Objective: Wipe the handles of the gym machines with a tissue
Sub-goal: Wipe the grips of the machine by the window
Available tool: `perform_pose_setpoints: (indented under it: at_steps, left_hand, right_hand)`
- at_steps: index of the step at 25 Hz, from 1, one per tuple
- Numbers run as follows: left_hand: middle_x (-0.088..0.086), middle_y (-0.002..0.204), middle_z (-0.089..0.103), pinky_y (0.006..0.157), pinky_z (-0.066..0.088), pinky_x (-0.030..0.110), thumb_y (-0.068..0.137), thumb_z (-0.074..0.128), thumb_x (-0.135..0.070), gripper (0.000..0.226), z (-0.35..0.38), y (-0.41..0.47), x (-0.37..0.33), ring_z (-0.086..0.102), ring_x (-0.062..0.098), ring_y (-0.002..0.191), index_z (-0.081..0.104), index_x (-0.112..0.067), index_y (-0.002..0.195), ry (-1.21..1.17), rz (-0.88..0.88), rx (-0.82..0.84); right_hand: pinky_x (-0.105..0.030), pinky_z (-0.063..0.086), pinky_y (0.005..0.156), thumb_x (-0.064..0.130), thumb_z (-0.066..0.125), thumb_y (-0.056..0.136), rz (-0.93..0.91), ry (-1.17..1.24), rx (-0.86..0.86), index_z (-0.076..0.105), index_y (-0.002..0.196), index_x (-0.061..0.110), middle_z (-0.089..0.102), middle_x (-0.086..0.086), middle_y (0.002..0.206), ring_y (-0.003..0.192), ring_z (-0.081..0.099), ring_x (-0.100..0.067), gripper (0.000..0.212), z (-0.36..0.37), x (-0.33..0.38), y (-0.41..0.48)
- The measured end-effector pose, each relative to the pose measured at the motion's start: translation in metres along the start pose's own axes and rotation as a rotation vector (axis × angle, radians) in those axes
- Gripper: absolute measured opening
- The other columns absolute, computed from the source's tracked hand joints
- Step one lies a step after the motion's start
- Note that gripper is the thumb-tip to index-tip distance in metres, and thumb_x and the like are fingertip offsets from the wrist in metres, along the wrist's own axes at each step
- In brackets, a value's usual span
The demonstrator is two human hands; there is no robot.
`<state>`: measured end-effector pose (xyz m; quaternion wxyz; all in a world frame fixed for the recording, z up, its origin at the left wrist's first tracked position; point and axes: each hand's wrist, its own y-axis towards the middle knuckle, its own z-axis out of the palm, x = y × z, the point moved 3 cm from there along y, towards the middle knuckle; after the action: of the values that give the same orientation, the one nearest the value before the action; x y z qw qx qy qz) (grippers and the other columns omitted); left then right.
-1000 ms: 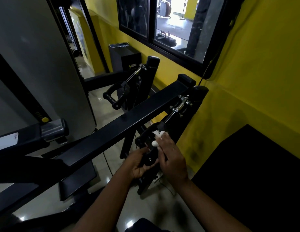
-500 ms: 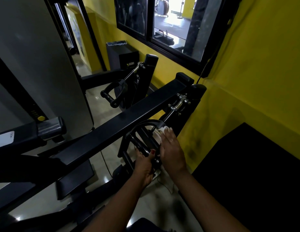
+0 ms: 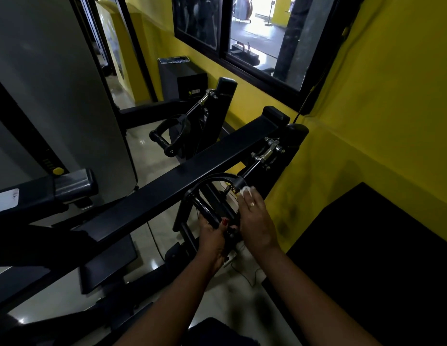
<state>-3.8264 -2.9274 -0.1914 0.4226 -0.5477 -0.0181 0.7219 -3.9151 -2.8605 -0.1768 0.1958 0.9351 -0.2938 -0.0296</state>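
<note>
Head view: left grip (image 3: 212, 238) tight around the handle (image 3: 205, 208); right grip (image 3: 257, 221) unclenched, straight fingers atop the tissue (image 3: 244, 189).

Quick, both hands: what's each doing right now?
Left hand: closed round the black metal stirrup handle.
Right hand: open, straight fingers pressing the white crumpled tissue against it.

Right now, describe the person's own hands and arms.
Both forearms are bare, with no sleeves, gloves or watch in view. The left hand has a red-painted thumbnail. The right hand wears a thin ring on one finger.
</note>
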Motion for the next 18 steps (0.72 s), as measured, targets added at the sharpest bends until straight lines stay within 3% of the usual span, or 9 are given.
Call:
perform_pose_setpoints:
  at_steps: [2,4,6,9,11,13,18]
  left_hand:
    - [0.003,0.119,0.056,0.087,0.056,0.048,0.095,0.052,0.001,0.066,-0.002,0.005,0.0,0.061,0.024,0.106,0.027,-0.036,0.144,0.018,0.024,-0.016]
    - [0.0,0.114,0.058,0.075,0.058,0.039,0.095,0.051,0.003,0.064,0.0,0.005,0.002,0.063,0.016,0.096,0.028,-0.031,0.144,0.05,0.066,-0.014]
    - [-0.004,0.105,0.058,0.06,0.056,0.027,0.095,0.048,0.007,0.06,0.003,0.003,0.006,0.067,0.006,0.081,0.031,-0.031,0.138,0.055,0.101,0.006]
    - [-0.005,0.1,0.058,0.053,0.053,0.018,0.095,0.048,0.007,0.05,0.003,0.001,0.006,0.067,0.0,0.071,0.034,-0.031,0.124,0.056,0.128,0.005]
    - [-0.004,0.104,0.059,0.062,0.055,0.023,0.095,0.049,0.006,0.05,-0.001,0.006,0.003,0.063,0.006,0.084,0.036,-0.035,0.12,0.053,0.124,0.014]
    - [0.0,0.109,0.059,0.077,0.056,0.036,0.095,0.048,0.005,0.053,-0.005,0.011,0.002,0.062,0.015,0.094,0.037,-0.04,0.119,0.025,0.084,0.026]
    - [0.006,0.12,0.063,0.088,0.053,0.057,0.094,0.053,0.003,0.058,-0.005,0.011,0.009,0.064,0.029,0.109,0.043,-0.046,0.123,-0.071,0.082,0.086]
  right_hand:
    - [-0.045,0.042,0.106,0.012,0.089,0.055,-0.027,0.0,0.047,0.052,0.131,-0.004,0.053,-0.024,0.135,0.128,0.048,-0.04,0.086,0.001,-0.002,0.009]
    - [-0.042,0.055,0.086,0.001,0.08,0.063,0.025,0.075,-0.012,0.055,0.123,0.0,0.058,-0.023,0.126,0.112,0.056,-0.039,0.065,-0.006,0.005,0.003]
    - [-0.035,0.057,0.071,-0.002,0.078,0.065,0.104,0.138,-0.077,0.049,0.114,0.004,0.062,-0.021,0.114,0.099,0.055,-0.033,0.057,-0.012,0.013,-0.009]
    - [-0.031,0.057,0.072,-0.001,0.079,0.068,0.135,0.16,-0.146,0.056,0.112,0.003,0.066,-0.019,0.105,0.091,0.059,-0.029,0.05,-0.004,0.02,-0.034]
    - [-0.033,0.056,0.081,-0.001,0.065,0.079,0.017,0.115,-0.185,0.064,0.116,-0.001,0.066,-0.022,0.112,0.095,0.062,-0.031,0.036,0.004,0.03,-0.057]
    - [-0.033,0.055,0.084,0.005,0.048,0.081,-0.095,0.093,-0.19,0.066,0.115,-0.001,0.066,-0.02,0.114,0.103,0.055,-0.028,0.039,0.006,0.033,-0.068]
    - [-0.034,0.05,0.066,0.003,0.068,0.07,-0.222,-0.075,-0.158,0.066,0.108,0.002,0.066,-0.015,0.101,0.09,0.048,-0.026,0.039,-0.012,0.0,0.002]
